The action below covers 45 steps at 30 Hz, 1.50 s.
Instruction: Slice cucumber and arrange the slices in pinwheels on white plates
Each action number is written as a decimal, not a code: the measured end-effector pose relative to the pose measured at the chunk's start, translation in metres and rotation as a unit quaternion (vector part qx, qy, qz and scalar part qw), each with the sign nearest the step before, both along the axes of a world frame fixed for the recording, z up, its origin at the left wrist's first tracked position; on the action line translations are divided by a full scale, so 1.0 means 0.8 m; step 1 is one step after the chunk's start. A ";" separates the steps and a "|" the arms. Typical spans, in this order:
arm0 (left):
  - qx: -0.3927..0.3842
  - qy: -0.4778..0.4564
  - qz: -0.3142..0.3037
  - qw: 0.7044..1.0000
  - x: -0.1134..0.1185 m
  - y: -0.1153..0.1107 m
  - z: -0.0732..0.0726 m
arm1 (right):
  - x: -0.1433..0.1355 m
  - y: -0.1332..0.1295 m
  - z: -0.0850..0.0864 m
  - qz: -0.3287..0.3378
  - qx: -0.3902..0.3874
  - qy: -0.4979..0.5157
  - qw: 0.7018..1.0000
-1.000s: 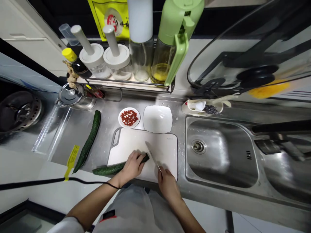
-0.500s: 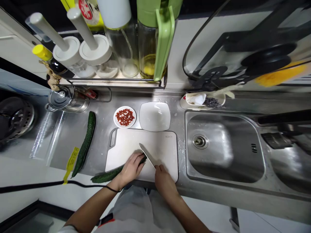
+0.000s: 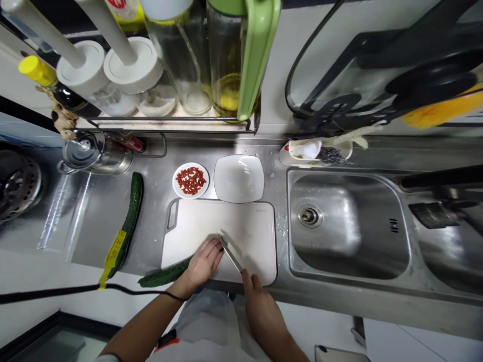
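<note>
The left hand (image 3: 206, 261) curls closed over a bumpy green cucumber (image 3: 166, 273) overhanging the smooth white cutting board (image 3: 245, 226); the right hand (image 3: 264, 311) grips a slim metal knife (image 3: 232, 256), its blade at the cucumber's end. Beyond are a squarish dish (image 3: 239, 178) and round plate (image 3: 190, 196) on the steel counter (image 3: 105, 201), right of which is a rounded sink (image 3: 377, 241).

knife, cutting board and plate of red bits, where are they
Knife (image 3: 231, 256), head view: middle of the blade.
Cutting board (image 3: 247, 226), head view: bare white surface.
Plate of red bits (image 3: 177, 191), head view: white rim, lower left.

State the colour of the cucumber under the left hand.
Dark green: the long, bumpy cucumber under the left hand, in the head view.
</note>
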State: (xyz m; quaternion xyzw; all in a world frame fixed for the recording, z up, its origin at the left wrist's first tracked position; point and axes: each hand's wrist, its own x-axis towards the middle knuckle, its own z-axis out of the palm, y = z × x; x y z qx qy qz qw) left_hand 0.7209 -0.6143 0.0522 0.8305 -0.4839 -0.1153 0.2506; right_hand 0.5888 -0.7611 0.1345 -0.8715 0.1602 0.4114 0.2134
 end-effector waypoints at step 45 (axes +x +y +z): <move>0.014 -0.005 -0.009 1.000 0.000 -0.001 -0.001 | 0.022 -0.023 0.016 -0.035 0.063 0.018 0.997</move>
